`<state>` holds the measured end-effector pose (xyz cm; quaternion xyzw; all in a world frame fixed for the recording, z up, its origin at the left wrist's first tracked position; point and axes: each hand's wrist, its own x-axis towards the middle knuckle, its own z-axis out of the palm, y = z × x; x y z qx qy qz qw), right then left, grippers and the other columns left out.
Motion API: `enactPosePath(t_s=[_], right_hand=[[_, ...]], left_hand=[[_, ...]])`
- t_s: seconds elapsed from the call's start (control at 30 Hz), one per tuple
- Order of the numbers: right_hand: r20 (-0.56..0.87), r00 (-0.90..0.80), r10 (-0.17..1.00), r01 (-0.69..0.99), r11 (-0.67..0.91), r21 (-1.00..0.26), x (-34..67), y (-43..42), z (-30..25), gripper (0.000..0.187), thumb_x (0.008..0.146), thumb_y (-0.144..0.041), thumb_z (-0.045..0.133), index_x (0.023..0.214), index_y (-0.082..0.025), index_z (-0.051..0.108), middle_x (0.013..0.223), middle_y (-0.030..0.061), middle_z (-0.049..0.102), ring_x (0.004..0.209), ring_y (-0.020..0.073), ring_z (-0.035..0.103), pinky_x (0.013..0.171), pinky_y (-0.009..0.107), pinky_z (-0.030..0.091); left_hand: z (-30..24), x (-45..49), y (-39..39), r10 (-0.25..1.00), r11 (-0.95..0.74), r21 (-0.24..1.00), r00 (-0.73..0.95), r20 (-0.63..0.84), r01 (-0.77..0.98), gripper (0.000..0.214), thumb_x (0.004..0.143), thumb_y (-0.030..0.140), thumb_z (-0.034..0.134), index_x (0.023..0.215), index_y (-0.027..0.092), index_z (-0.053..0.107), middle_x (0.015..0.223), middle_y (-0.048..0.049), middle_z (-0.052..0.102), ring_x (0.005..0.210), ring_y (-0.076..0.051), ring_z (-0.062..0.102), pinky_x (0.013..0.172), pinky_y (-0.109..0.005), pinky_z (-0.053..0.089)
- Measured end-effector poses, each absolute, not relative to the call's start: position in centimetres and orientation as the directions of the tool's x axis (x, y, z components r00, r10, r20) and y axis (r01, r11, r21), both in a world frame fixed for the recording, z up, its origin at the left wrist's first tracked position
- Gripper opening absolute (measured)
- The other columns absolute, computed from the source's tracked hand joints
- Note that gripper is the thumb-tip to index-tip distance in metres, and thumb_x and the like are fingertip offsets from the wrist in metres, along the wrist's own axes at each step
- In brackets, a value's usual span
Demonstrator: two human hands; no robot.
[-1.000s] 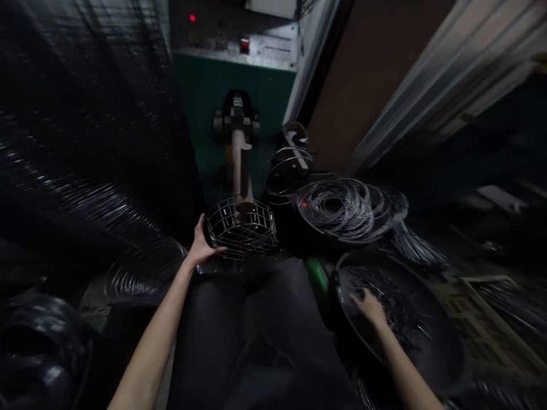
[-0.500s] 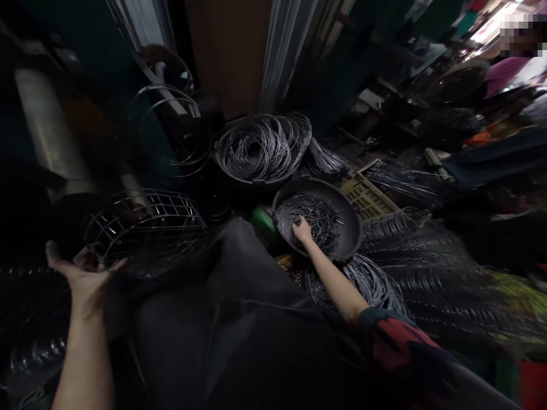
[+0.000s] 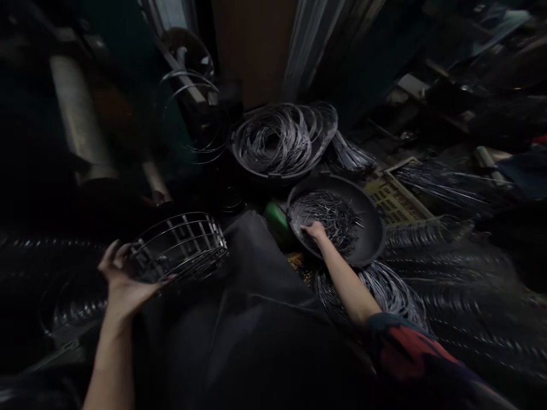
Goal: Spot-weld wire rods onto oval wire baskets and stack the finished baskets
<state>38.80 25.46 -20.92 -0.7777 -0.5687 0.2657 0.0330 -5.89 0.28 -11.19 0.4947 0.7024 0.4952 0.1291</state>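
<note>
My left hand [image 3: 123,282] is curled around the left end of a round frame of welded metal wire, like a wire basket [image 3: 183,239], with the thumb along its lower edge. The basket lies tilted beside my dark-clothed knee. My right hand [image 3: 315,229] reaches into a dark basin [image 3: 371,228] with a pile of short metal wire pieces [image 3: 331,210]. Its fingers are closed at the left side of the pile; the pieces between them are too blurred to count.
Behind the basin a wide pan holds coiled wire [image 3: 273,139]. More wire coils [image 3: 393,290] lie below the basin. A yellow plastic crate [image 3: 393,199] stands to its right, near rows of wire rings [image 3: 444,285]. Machine parts [image 3: 81,114] stand at the left.
My left hand, spread beside the wire basket before, now has hold of its left end, and the basket is tilted differently. My right hand stays in the basin. The view has shifted left.
</note>
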Motion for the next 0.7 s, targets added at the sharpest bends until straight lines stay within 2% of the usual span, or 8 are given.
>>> enactPosePath(t_s=[0.1,0.2,0.27,0.33,0.43,0.57,0.63,0.7], right_hand=[[-0.281,0.204,0.938,0.855,-0.311,-0.416,40.1,23.9,-18.5,0.03,0.081,-0.043,0.062,0.077,-0.014,0.064,0.079,0.0107,0.068,0.076,0.0206,0.064,0.069,0.034,0.05],[-0.092,0.18,0.979,0.804,-0.2,-0.559,38.8,22.3,-16.8,0.039,0.08,-0.052,0.052,0.084,-0.015,0.062,0.088,0.017,0.068,0.082,0.0252,0.064,0.073,0.04,0.049],[0.019,0.051,0.999,0.676,-0.021,-0.737,36.3,20.3,-16.5,0.041,0.078,-0.055,0.054,0.09,-0.017,0.062,0.093,0.0159,0.068,0.085,0.0247,0.063,0.079,0.04,0.049],[-0.005,-0.186,0.982,0.547,0.1,-0.831,33.2,17.4,-16.4,0.04,0.074,-0.056,0.06,0.086,-0.019,0.065,0.089,0.0121,0.069,0.083,0.0239,0.064,0.079,0.039,0.05],[-0.152,-0.45,0.88,0.489,0.101,-0.866,28.6,14.0,-15.6,0.04,0.072,-0.058,0.061,0.081,-0.019,0.067,0.081,0.0077,0.07,0.077,0.0223,0.064,0.074,0.037,0.052],[-0.2,-0.685,0.701,0.359,0.085,-0.93,23.2,14.0,-11.1,0.041,0.076,-0.05,0.065,0.103,-0.019,0.068,0.082,0.0033,0.07,0.073,0.0172,0.064,0.071,0.032,0.052],[-0.218,-0.818,0.532,0.337,0.135,-0.932,20.5,15.0,-8.4,0.034,0.077,-0.046,0.066,0.098,-0.019,0.071,0.082,0.0031,0.072,0.074,0.0172,0.065,0.072,0.03,0.051],[-0.183,-0.875,0.449,0.332,0.28,-0.901,18.0,15.6,-6.5,0.025,0.08,-0.042,0.065,0.088,-0.02,0.073,0.084,0.0031,0.073,0.079,0.0183,0.067,0.075,0.03,0.05]], left_hand=[[-10.7,-4.3,1.1,0.819,0.01,0.763,-0.443,0.365,0.647,0.107,0.046,0.053,0.087,0.137,0.037,0.032,0.13,-0.0063,0.044,0.118,-0.036,0.05,0.102,-0.067,0.04],[-10.6,-3.9,1.4,0.85,0.044,0.689,-0.39,0.354,0.723,0.102,0.045,0.051,0.088,0.132,0.026,0.042,0.128,-0.0103,0.045,0.121,-0.035,0.046,0.103,-0.059,0.041],[-10.6,-3.9,1.4,0.876,0.085,0.659,-0.371,0.308,0.747,0.101,0.045,0.049,0.089,0.132,0.025,0.043,0.129,-0.0107,0.044,0.123,-0.034,0.043,0.105,-0.054,0.04],[-10.4,-3.8,1.4,0.887,0.125,0.649,-0.378,0.265,0.75,0.101,0.045,0.046,0.09,0.132,0.025,0.043,0.13,-0.0107,0.043,0.125,-0.033,0.041,0.106,-0.052,0.039],[-9.9,-3.2,1.3,0.896,0.161,0.648,-0.386,0.22,0.744,0.099,0.046,0.042,0.09,0.132,0.026,0.044,0.13,-0.011,0.041,0.125,-0.033,0.038,0.106,-0.052,0.039],[-9.8,-2.9,1.4,0.911,0.123,0.633,-0.339,0.233,0.764,0.095,0.048,0.041,0.09,0.131,0.026,0.047,0.132,-0.0116,0.036,0.127,-0.034,0.035,0.107,-0.052,0.037],[-9.9,-2.8,1.7,0.921,0.086,0.609,-0.297,0.254,0.789,0.087,0.051,0.042,0.089,0.127,0.026,0.051,0.133,-0.0121,0.033,0.127,-0.035,0.034,0.107,-0.053,0.036],[-9.9,-2.6,1.9,0.929,0.042,0.573,-0.243,0.278,0.818,0.076,0.055,0.044,0.087,0.122,0.025,0.056,0.133,-0.0125,0.033,0.126,-0.035,0.034,0.106,-0.053,0.037]])
